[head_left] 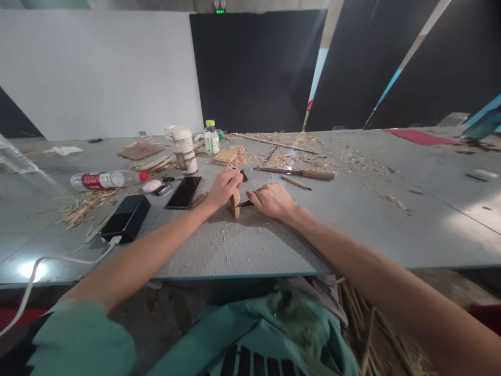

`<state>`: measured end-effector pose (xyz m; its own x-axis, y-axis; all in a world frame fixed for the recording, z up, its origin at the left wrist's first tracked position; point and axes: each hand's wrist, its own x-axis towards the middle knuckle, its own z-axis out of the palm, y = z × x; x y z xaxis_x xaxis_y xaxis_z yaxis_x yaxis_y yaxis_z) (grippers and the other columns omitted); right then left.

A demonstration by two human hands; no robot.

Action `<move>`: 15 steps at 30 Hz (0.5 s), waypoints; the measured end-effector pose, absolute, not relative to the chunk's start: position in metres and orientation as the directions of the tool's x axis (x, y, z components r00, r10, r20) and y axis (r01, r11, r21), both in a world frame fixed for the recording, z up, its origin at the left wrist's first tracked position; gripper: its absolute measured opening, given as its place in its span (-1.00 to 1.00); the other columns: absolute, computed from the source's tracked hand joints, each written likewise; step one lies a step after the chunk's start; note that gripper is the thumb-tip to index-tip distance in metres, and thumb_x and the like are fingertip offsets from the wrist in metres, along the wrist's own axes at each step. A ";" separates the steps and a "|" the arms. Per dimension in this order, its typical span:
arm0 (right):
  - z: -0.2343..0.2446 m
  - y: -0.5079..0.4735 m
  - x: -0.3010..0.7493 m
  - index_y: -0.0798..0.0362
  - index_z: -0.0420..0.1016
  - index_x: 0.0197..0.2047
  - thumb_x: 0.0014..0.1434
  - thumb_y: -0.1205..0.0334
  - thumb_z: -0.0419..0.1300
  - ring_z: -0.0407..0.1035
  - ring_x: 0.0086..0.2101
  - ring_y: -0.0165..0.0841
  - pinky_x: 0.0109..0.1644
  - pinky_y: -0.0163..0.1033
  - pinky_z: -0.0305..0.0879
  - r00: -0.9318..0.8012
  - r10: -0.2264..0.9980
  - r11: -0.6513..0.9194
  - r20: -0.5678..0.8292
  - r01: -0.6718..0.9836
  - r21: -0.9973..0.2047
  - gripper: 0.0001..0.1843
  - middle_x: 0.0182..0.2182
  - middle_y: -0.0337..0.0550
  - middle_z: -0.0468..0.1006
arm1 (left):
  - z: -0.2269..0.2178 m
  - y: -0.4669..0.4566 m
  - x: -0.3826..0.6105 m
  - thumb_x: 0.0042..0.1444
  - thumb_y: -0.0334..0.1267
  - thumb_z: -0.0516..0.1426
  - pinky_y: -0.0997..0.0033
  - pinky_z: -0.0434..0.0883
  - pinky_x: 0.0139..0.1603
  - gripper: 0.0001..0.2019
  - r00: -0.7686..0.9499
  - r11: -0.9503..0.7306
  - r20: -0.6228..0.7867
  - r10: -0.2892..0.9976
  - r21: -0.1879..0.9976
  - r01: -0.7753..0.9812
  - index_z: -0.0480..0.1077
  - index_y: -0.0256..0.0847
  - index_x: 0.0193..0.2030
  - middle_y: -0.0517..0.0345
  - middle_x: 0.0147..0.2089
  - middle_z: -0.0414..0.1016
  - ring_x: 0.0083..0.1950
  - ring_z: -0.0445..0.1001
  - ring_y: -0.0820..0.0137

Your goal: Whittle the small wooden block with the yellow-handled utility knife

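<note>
The left hand (225,187) curls its fingers closed over a small wooden piece (235,206), upright beneath them. The right hand (273,200) wraps its fingers around a dark tool (246,203) pointing at that piece. Beyond the right fingers lies a long wooden-handled tool (318,175).

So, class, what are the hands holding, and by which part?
The left hand grips a wooden piece by its upper part; the right hand holds a dark tool, its gripped part hidden by the fist.
</note>
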<state>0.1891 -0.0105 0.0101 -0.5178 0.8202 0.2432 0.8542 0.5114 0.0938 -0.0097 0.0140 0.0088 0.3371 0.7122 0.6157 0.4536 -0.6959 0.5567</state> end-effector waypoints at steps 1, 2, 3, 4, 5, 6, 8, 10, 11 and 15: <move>0.011 -0.010 0.189 0.11 0.76 -0.30 0.56 -0.04 -0.19 0.44 -0.42 -0.28 -0.34 -0.17 -0.08 -0.519 0.819 0.510 0.245 0.854 0.105 -0.24 -0.35 0.06 0.70 | 0.009 0.014 -0.009 0.39 -0.20 -0.07 0.20 0.32 -0.05 -0.60 0.336 -0.694 0.614 0.714 0.556 0.459 0.15 -0.11 -0.53 0.11 -0.46 0.36 -0.19 0.38 0.23; 0.012 -0.010 0.189 0.11 0.76 -0.29 0.56 -0.04 -0.19 0.44 -0.42 -0.27 -0.34 -0.17 -0.08 -0.522 0.816 0.511 0.249 0.852 0.113 -0.24 -0.35 0.06 0.70 | 0.009 0.013 -0.009 0.39 -0.20 -0.07 0.20 0.32 -0.05 -0.60 0.336 -0.691 0.612 0.716 0.554 0.465 0.15 -0.11 -0.54 0.10 -0.46 0.36 -0.19 0.38 0.23; 0.013 -0.010 0.189 0.10 0.76 -0.29 0.56 -0.04 -0.18 0.43 -0.43 -0.28 -0.34 -0.17 -0.08 -0.526 0.812 0.514 0.253 0.850 0.120 -0.25 -0.35 0.06 0.70 | 0.010 0.013 -0.009 0.38 -0.21 -0.07 0.20 0.33 -0.05 -0.60 0.337 -0.688 0.609 0.718 0.552 0.470 0.15 -0.11 -0.54 0.10 -0.46 0.35 -0.20 0.38 0.24; 0.015 -0.011 0.190 0.10 0.76 -0.29 0.56 -0.04 -0.18 0.41 -0.43 -0.29 -0.34 -0.17 -0.09 -0.533 0.807 0.520 0.255 0.845 0.123 -0.25 -0.35 0.06 0.70 | 0.010 0.013 -0.009 0.38 -0.22 -0.07 0.20 0.33 -0.05 -0.61 0.338 -0.688 0.607 0.719 0.551 0.473 0.14 -0.11 -0.54 0.10 -0.46 0.35 -0.20 0.38 0.24; 0.016 -0.011 0.191 0.10 0.76 -0.30 0.55 -0.04 -0.17 0.40 -0.45 -0.30 -0.34 -0.17 -0.11 -0.542 0.801 0.529 0.253 0.840 0.124 -0.26 -0.36 0.05 0.69 | 0.010 0.012 -0.008 0.38 -0.23 -0.07 0.20 0.33 -0.05 -0.61 0.340 -0.689 0.607 0.718 0.551 0.472 0.14 -0.11 -0.54 0.10 -0.46 0.35 -0.20 0.37 0.24; 0.018 -0.011 0.192 0.10 0.75 -0.31 0.55 -0.04 -0.16 0.37 -0.46 -0.32 -0.34 -0.16 -0.12 -0.550 0.796 0.538 0.252 0.834 0.121 -0.26 -0.37 0.04 0.68 | 0.011 0.012 -0.008 0.38 -0.23 -0.07 0.19 0.32 -0.05 -0.61 0.342 -0.692 0.609 0.716 0.550 0.468 0.14 -0.11 -0.54 0.10 -0.46 0.35 -0.20 0.36 0.23; 0.019 -0.013 0.193 0.11 0.74 -0.34 0.55 -0.03 -0.17 0.34 -0.47 -0.33 -0.33 -0.15 -0.15 -0.548 0.797 0.542 0.256 0.835 0.099 -0.25 -0.39 0.02 0.66 | 0.011 0.011 -0.008 0.39 -0.23 -0.07 0.18 0.32 -0.04 -0.61 0.347 -0.697 0.612 0.711 0.548 0.462 0.15 -0.11 -0.54 0.10 -0.45 0.34 -0.20 0.35 0.23; 0.019 -0.014 0.194 0.11 0.73 -0.33 0.55 0.00 -0.19 0.32 -0.46 -0.34 -0.33 -0.14 -0.18 -0.522 0.808 0.525 0.274 0.848 0.069 -0.25 -0.40 0.01 0.65 | 0.011 0.011 -0.008 0.40 -0.22 -0.07 0.18 0.32 -0.03 -0.60 0.352 -0.697 0.608 0.711 0.547 0.464 0.17 -0.11 -0.53 0.11 -0.45 0.34 -0.20 0.35 0.23; 0.018 -0.014 0.194 0.11 0.73 -0.32 0.55 0.01 -0.19 0.32 -0.46 -0.34 -0.33 -0.14 -0.19 -0.510 0.812 0.515 0.283 0.855 0.061 -0.26 -0.40 0.00 0.65 | 0.011 0.011 -0.008 0.40 -0.22 -0.07 0.17 0.32 -0.03 -0.60 0.352 -0.695 0.605 0.714 0.547 0.467 0.17 -0.11 -0.53 0.11 -0.45 0.34 -0.19 0.36 0.23; 0.014 -0.010 0.194 0.10 0.71 -0.35 0.53 -0.02 -0.17 0.23 -0.50 -0.36 -0.33 -0.12 -0.26 -0.516 0.813 0.513 0.272 0.854 0.088 -0.28 -0.42 -0.01 0.62 | 0.011 0.011 -0.008 0.40 -0.24 -0.07 0.17 0.33 -0.02 -0.60 0.353 -0.689 0.600 0.718 0.541 0.482 0.16 -0.11 -0.53 0.10 -0.45 0.35 -0.18 0.37 0.22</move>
